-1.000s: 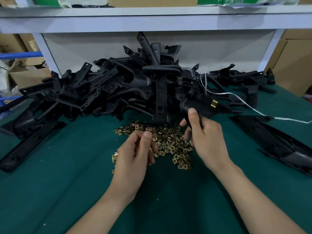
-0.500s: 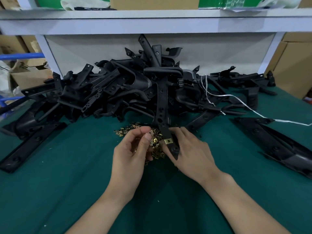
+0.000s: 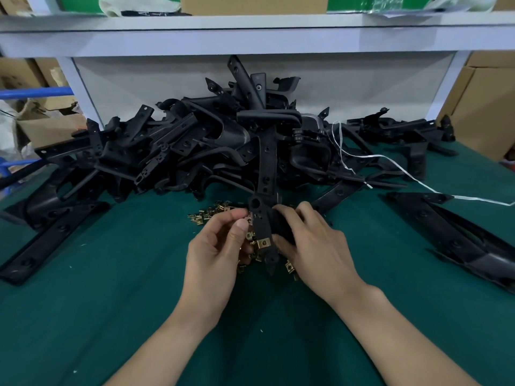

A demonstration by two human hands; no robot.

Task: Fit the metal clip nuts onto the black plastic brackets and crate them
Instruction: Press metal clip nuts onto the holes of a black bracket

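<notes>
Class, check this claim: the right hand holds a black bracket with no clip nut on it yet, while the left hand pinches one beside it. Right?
Wrong on one point: the head view shows a fitted clip nut already on the black bracket held by the right hand. The left hand does pinch a loose clip nut beside it.

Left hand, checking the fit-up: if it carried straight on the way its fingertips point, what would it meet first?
Probably the black bracket gripped by the right hand; the left hand pinches what looks like a clip nut at its edge. Depth is unclear.
</notes>
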